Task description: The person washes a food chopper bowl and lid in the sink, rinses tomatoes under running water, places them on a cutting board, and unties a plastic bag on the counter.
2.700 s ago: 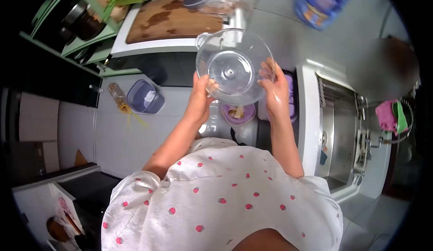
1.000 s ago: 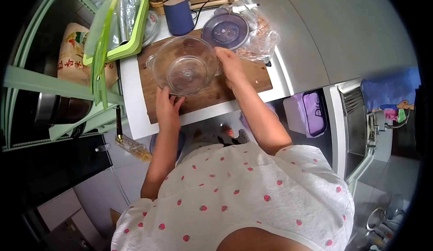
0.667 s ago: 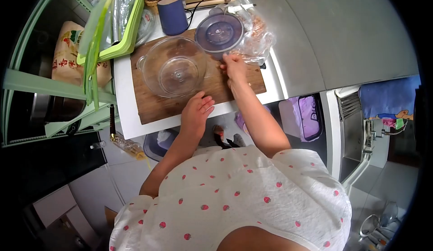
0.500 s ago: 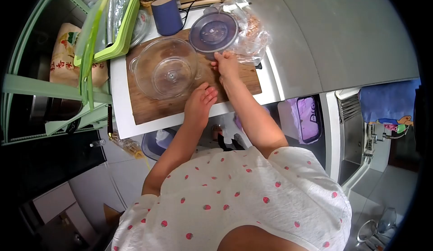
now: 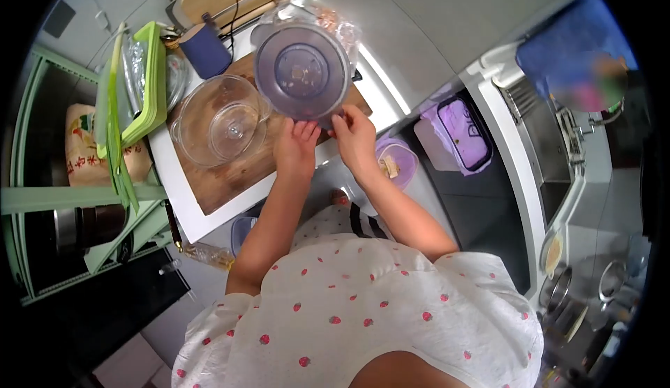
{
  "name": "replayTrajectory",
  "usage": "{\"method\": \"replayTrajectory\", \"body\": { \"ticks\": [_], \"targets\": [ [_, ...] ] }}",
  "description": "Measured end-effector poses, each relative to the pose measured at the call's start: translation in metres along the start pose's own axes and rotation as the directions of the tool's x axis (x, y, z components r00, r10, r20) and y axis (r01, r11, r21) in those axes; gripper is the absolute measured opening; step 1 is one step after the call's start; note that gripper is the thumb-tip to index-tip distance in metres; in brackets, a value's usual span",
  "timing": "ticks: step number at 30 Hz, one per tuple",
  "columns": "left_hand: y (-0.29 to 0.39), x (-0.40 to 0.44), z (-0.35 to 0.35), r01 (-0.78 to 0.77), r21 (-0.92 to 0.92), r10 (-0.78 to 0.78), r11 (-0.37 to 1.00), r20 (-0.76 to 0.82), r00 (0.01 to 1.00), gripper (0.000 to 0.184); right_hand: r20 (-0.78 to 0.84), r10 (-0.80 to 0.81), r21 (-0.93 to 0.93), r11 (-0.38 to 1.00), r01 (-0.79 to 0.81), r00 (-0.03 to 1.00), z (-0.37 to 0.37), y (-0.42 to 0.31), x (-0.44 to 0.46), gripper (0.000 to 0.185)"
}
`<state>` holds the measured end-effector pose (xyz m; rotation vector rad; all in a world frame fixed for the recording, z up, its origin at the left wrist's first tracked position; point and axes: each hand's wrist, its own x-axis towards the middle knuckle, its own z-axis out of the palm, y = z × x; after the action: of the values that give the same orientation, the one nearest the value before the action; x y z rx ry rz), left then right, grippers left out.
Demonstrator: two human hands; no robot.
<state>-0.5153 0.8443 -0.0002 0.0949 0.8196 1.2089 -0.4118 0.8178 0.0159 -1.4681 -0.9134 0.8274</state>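
Note:
A round, purplish see-through basin (image 5: 301,70) is tilted up over the right part of the wooden cutting board (image 5: 209,191). My right hand (image 5: 356,139) pinches its near rim. My left hand (image 5: 296,149) has its fingertips at the same rim, a little to the left. On the board's left part stands a clear glass bowl (image 5: 227,128), touched by neither hand. Behind the basin lies a clear plastic bag (image 5: 328,21) with small orange-pink pieces in it, partly hidden.
Left of the board are a green basket (image 5: 155,95), long green stalks (image 5: 114,123) and a dark blue cylinder (image 5: 204,51). A purple-lined bin (image 5: 464,137) and a pink basin (image 5: 403,161) are below the counter. The sink (image 5: 534,144) is at the right.
The glass bowl was carried to the board and released. Both hands have moved to the purplish basin, which is now raised and tilted. The view has turned toward the right.

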Motion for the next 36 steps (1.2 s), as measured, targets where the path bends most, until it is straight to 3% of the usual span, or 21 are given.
{"method": "replayTrajectory", "body": {
  "ticks": [10, 12, 14, 19, 21, 26, 29, 36],
  "targets": [
    [-0.071, -0.064, -0.022, 0.214, 0.078, -0.224, 0.974, 0.164, 0.961, 0.02, -0.148, 0.04, -0.068, 0.996, -0.051, 0.988, -0.095, 0.012, -0.089, 0.008],
    [-0.095, -0.073, -0.016, 0.283, 0.108, -0.299, 0.953, 0.187, 0.936, 0.019, -0.194, 0.062, -0.106, 0.991, -0.084, 0.979, -0.125, 0.019, -0.097, 0.008],
    [-0.12, -0.082, -0.01, 0.254, 0.196, -0.295, 0.947, 0.218, 0.93, 0.016, -0.254, -0.041, -0.181, 0.983, -0.006, 0.966, -0.152, 0.023, -0.105, 0.009],
    [-0.209, -0.124, 0.037, 0.308, 0.324, -0.402, 0.894, 0.277, 0.873, 0.015, -0.387, 0.015, -0.226, 0.968, -0.111, 0.922, -0.258, 0.027, -0.123, 0.01],
    [-0.254, -0.136, 0.057, 0.351, 0.361, -0.471, 0.864, 0.331, 0.817, 0.019, -0.443, 0.197, 0.071, 0.98, -0.184, 0.875, -0.308, 0.03, -0.131, 0.009],
    [-0.355, -0.174, 0.129, 0.413, 0.428, -0.584, 0.804, 0.434, 0.686, 0.025, -0.51, 0.313, 0.203, 0.949, -0.242, 0.801, -0.425, 0.016, -0.147, 0.009],
    [-0.407, -0.181, 0.158, 0.436, 0.476, -0.643, 0.764, 0.498, 0.582, 0.042, -0.569, 0.354, 0.329, 0.925, -0.189, 0.742, -0.475, 0.013, -0.147, 0.01],
    [-0.481, -0.164, 0.221, 0.419, 0.562, -0.694, 0.713, 0.477, 0.539, 0.056, -0.533, 0.405, 0.499, 0.86, -0.111, 0.743, -0.55, 0.042, -0.115, 0.014]
  ]
}}
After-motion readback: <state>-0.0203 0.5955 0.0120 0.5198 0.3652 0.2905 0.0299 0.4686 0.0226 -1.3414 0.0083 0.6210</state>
